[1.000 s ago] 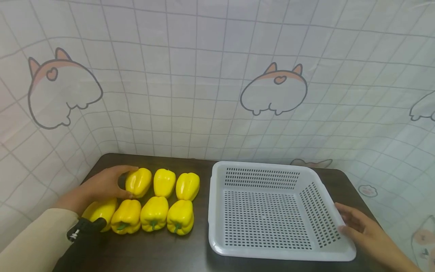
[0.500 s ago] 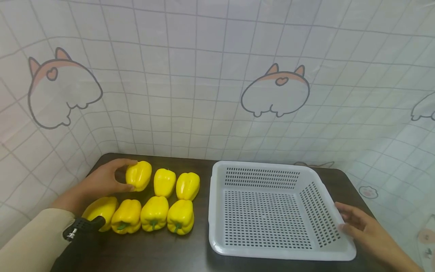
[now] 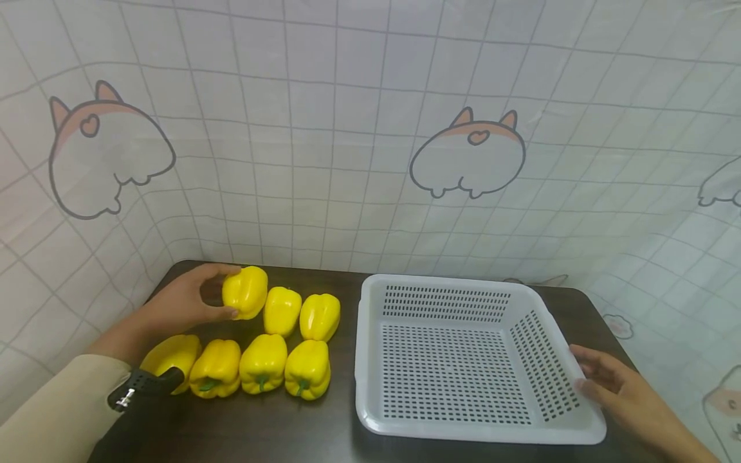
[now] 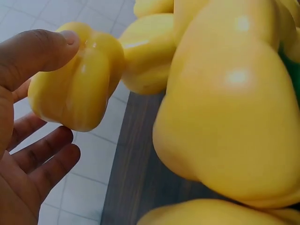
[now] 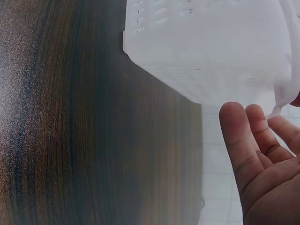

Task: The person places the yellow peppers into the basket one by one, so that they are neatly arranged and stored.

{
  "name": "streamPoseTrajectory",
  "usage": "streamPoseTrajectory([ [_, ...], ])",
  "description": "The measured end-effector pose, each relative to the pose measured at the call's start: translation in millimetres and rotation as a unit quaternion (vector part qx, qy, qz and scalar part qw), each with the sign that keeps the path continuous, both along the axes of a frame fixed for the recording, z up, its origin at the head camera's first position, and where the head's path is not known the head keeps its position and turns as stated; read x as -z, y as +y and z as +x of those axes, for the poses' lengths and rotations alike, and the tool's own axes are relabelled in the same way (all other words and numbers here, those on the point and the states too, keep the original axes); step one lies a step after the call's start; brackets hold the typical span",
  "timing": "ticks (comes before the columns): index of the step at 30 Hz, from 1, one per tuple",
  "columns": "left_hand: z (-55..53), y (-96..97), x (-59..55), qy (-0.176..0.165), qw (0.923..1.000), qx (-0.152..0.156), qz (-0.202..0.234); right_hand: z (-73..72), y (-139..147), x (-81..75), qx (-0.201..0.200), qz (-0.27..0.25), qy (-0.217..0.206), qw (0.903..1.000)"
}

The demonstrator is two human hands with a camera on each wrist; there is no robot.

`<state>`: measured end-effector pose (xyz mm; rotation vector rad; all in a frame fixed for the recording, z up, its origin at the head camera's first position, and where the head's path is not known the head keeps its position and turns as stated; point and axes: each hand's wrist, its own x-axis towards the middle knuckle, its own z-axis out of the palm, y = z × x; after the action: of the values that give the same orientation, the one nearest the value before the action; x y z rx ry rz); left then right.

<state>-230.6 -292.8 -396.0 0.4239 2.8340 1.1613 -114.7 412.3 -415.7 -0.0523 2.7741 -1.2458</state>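
Note:
My left hand [image 3: 184, 297] pinches a yellow bell pepper [image 3: 246, 293] between thumb and fingers at the back left of the table. In the left wrist view this pepper [image 4: 77, 82] appears off the tabletop, thumb on one side. Several other yellow bell peppers lie beside and in front of it, such as one [image 3: 282, 311] just to its right and one [image 3: 215, 369] nearer me. At the right, my right hand [image 3: 616, 386] holds the rim of a white perforated plastic basket [image 3: 370, 360]; in the right wrist view its fingers are bent loosely at the basket's edge.
The dark wood-grain table [image 3: 255, 431] ends close to a white gridded curtain [image 3: 324, 161] with cartoon prints. The basket takes up most of the table's right half. A black strap [image 3: 141, 389] sits on the left wrist.
The left hand has raised the back-left pepper and shifted it slightly right, close to its neighbour, which has moved a little. The right hand and basket stay put.

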Motion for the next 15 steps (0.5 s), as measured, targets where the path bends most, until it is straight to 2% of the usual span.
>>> streamPoseTrajectory([
  [7,4.3,6.2,-9.3,0.007,1.0,-0.002,-0.001,-0.7,2,-1.7,-0.013,0.005,0.009,0.9999],
  [15,11.2,18.3,-23.5,0.017,0.9997,0.01,0.014,-5.0,2,-3.7,-0.023,-0.016,-0.007,0.9996],
])
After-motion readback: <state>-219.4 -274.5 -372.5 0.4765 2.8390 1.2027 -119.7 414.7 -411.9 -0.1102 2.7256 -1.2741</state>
